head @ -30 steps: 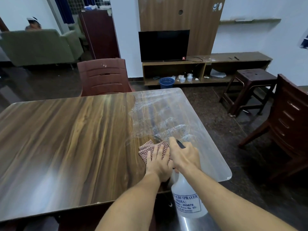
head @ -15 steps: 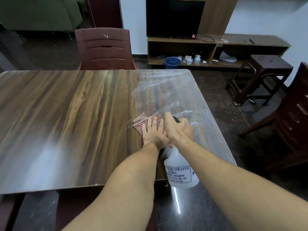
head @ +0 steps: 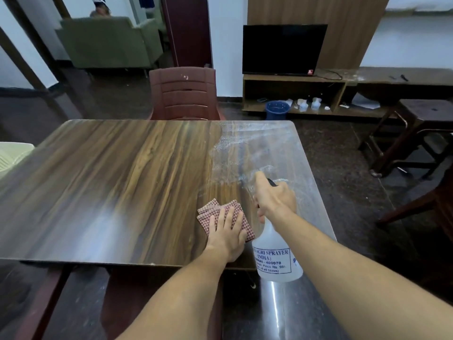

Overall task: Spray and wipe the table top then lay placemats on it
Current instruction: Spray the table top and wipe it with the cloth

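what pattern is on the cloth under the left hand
Small red-and-white checks on the cloth, clearest in the head view.

Dim, cool indoor lighting, brightest on the white walls (head: 404,45) at the back. Broad whitish glare across the near left of the worktop (head: 103,217), with a milky wet sheen on its right part. Narrow bright streak reflected on the dark floor (head: 273,307) below the near edge. Wide-angle bowing of straight lines toward the margins. Soft, slightly smeared detail throughout; lower corners darkest.
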